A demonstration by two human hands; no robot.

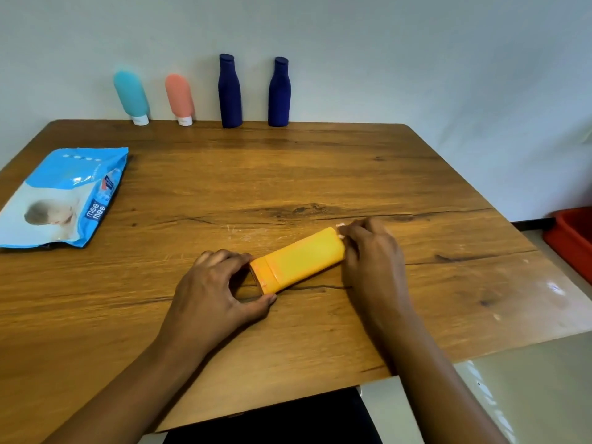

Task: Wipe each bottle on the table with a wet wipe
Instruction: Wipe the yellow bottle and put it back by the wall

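Note:
A yellow bottle (301,257) lies on its side near the middle of the wooden table (288,174). My left hand (217,283) grips its cap end between thumb and fingers. My right hand (371,254) is curled at the bottle's other end, with a small bit of white wet wipe (340,226) showing at the fingertips. At the table's back edge, against the wall, stand a teal tube (131,96), a pink tube (180,97) and two dark blue bottles (229,91) (279,92). A blue pack of wet wipes (64,197) lies at the left.
A red bin (573,238) sits on the floor to the right of the table. The table's near right corner ends close to my right forearm. White streaks mark the wood just behind the yellow bottle.

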